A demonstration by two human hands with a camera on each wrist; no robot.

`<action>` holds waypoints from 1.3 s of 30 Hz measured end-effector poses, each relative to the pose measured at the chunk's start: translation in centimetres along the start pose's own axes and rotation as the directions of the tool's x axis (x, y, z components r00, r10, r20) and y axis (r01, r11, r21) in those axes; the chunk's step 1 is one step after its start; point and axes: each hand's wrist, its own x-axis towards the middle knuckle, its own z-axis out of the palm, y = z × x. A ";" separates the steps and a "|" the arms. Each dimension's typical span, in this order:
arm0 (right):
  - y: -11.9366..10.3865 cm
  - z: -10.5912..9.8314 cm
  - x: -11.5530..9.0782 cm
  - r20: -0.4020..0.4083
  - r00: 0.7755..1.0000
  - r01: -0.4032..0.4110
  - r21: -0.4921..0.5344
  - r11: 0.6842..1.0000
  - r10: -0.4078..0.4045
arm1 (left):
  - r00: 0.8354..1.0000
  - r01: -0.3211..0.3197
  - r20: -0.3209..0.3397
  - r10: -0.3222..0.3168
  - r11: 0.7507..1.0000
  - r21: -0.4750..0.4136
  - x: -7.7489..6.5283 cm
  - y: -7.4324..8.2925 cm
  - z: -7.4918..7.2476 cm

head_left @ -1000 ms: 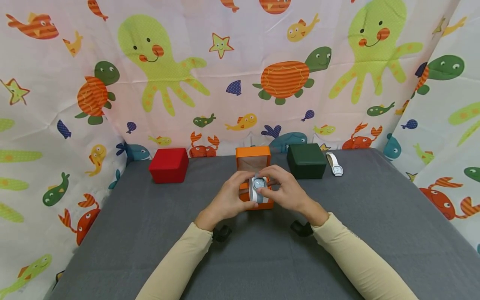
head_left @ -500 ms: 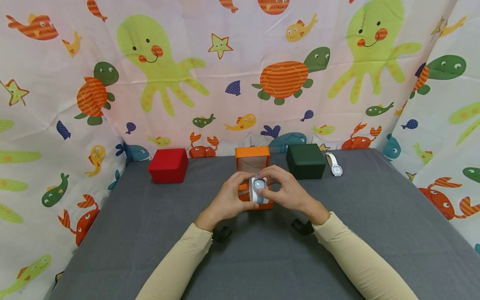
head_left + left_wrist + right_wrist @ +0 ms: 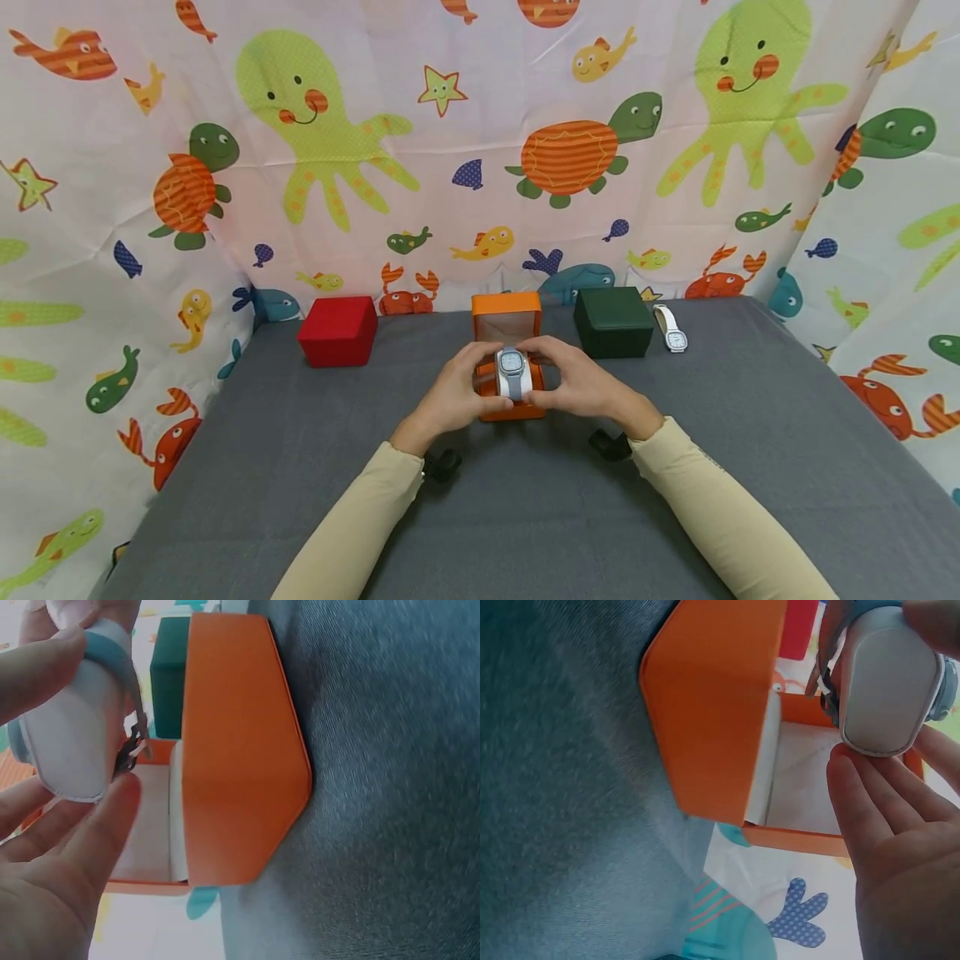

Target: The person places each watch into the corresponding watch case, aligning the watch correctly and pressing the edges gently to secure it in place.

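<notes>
A watch (image 3: 512,362) with a grey-blue strap is wrapped round a white watch cushion (image 3: 891,682). My left hand (image 3: 459,392) grips it from the left, thumb on the near side and fingers behind. From the opposite side, my right hand (image 3: 582,379) holds the cushion's other end. Both hands keep it over an orange watch box (image 3: 507,303), whose lid stands up at the back. The pale inside of the box shows past the cushion in both wrist views. The strap's metal clasp (image 3: 129,752) hangs under the cushion near the left fingertips.
A closed red box (image 3: 337,332) stands at the back left. Right of the orange box are a closed dark green box (image 3: 613,323) and a white watch (image 3: 670,329) lying flat. A patterned curtain (image 3: 480,100) rises behind the grey tablecloth (image 3: 510,525).
The right fingers have shifted from the watch face to the cushion's right end, leaving the dial uncovered. The watch has straightened and moved slightly left and up. The left hand has hardly moved.
</notes>
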 end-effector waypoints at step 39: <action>2.6 0.8 1.6 0.096 0.988 -0.102 -0.207 0.973 0.124 | 0.992 0.092 0.061 -0.112 0.959 0.268 1.4 -1.7 0.8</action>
